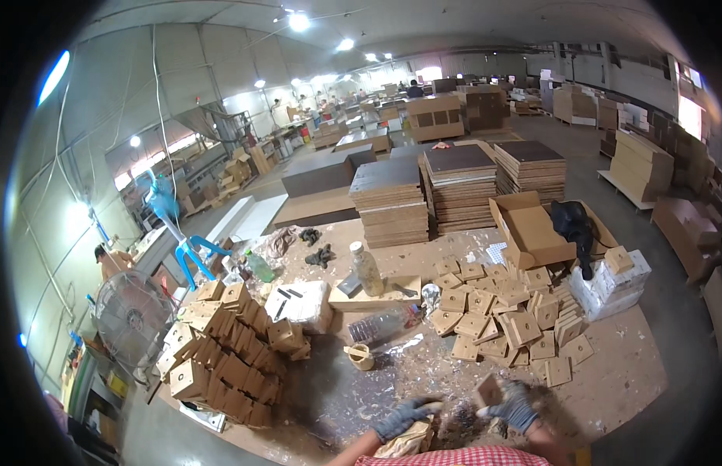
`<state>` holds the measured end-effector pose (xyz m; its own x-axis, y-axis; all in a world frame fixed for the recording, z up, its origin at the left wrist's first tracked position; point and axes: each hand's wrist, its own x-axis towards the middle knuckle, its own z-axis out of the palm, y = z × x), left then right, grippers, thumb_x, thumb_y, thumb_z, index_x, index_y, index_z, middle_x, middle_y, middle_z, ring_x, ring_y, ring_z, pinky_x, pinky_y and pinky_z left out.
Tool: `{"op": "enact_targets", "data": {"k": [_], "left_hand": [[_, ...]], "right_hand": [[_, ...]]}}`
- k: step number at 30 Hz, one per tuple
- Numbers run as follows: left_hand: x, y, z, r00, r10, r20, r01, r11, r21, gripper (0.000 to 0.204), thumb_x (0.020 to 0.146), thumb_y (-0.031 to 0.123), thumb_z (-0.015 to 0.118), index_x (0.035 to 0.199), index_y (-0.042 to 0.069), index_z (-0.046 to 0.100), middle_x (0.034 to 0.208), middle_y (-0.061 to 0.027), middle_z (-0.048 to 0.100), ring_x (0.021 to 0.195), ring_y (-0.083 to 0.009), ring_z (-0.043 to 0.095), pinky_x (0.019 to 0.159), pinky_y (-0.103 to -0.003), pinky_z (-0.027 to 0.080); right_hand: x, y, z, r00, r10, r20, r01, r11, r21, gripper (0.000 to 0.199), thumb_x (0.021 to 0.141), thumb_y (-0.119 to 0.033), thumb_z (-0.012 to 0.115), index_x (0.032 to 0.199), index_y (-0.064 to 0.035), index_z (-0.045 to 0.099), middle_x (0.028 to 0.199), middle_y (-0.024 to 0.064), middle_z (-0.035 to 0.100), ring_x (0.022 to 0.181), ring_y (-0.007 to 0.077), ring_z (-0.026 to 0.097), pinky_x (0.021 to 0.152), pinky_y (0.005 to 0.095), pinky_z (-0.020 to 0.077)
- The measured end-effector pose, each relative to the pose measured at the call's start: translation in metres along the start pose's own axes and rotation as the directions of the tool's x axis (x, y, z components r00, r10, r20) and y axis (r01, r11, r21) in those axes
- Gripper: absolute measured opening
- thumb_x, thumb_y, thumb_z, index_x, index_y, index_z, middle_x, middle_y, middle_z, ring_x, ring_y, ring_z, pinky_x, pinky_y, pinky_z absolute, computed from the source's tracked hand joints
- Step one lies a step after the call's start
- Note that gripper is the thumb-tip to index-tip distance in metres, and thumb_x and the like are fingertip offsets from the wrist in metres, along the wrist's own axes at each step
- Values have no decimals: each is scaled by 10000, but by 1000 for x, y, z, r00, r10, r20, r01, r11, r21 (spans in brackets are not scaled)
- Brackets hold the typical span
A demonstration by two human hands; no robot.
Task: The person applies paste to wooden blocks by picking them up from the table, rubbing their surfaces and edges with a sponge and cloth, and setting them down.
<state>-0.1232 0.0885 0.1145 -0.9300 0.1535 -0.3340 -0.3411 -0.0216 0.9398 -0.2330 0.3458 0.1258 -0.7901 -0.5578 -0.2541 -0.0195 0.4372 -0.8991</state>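
Note:
My right hand [512, 408], in a grey glove, grips a small wooden block [487, 390] tilted up above the near edge of the worktable. My left hand [406, 419], gloved too, has its fingers stretched to the right over a crumpled cream-coloured cloth or bag [410, 444]. Ahead of my right hand lies a loose heap of square wooden blocks [493, 311], several with a round hole. More such blocks stand in stacked rows [233, 365] at the left. A small cup [360, 357] with a flat stick across it sits ahead of my left hand.
A clear plastic bottle [376, 326] lies on its side mid-table; another bottle [366, 268] stands on a wooden board [403, 291]. An open cardboard box [535, 233] holds something black. Behind are panel stacks [389, 206]. A fan [132, 318] stands left, with a person [112, 262] beyond.

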Motion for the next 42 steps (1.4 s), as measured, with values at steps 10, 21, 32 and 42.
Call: {"op": "enact_targets", "data": {"k": [10, 21, 32, 42], "left_hand": [[6, -72, -8, 975, 21, -222, -62, 982, -180, 407, 921, 328, 574, 1166, 4, 588, 935, -58, 660, 852, -155, 619, 754, -297, 514], [-44, -76, -14, 933, -222, -283, -68, 664, -744, 435, 908, 224, 589, 1258, -27, 526, 1210, -124, 596, 1093, -232, 578, 975, -359, 455], [-38, -36, 26, 969, -209, -129, 72, 745, -664, 422, 912, 210, 585, 1257, -26, 527, 1224, -124, 588, 1115, -230, 565, 990, -361, 442], [-14, 42, 41, 993, -85, -86, 29, 858, -513, 441, 809, 159, 668, 1180, -50, 553, 1052, -160, 636, 948, -218, 634, 820, -354, 534]], "right_hand": [[-29, 77, 34, 962, -259, -82, 174, 819, -547, 797, 589, -556, 765, 1174, -48, 581, 1182, 177, 555, 1155, 325, 476, 1016, 451, 332], [-35, 97, 47, 997, -6, -81, -49, 748, -662, 428, 677, -405, 720, 937, -79, 622, 955, 145, 590, 996, 329, 519, 925, 444, 388], [-23, 130, 29, 994, 83, -77, -73, 990, 117, 467, 793, -364, 721, 1103, -38, 597, 1015, 136, 631, 789, 269, 626, 661, 337, 532], [-2, 14, 5, 962, -248, 114, -57, 225, 973, 471, 946, -250, 564, 1331, -8, 446, 1203, 125, 571, 1088, 218, 582, 936, 334, 507]]}}
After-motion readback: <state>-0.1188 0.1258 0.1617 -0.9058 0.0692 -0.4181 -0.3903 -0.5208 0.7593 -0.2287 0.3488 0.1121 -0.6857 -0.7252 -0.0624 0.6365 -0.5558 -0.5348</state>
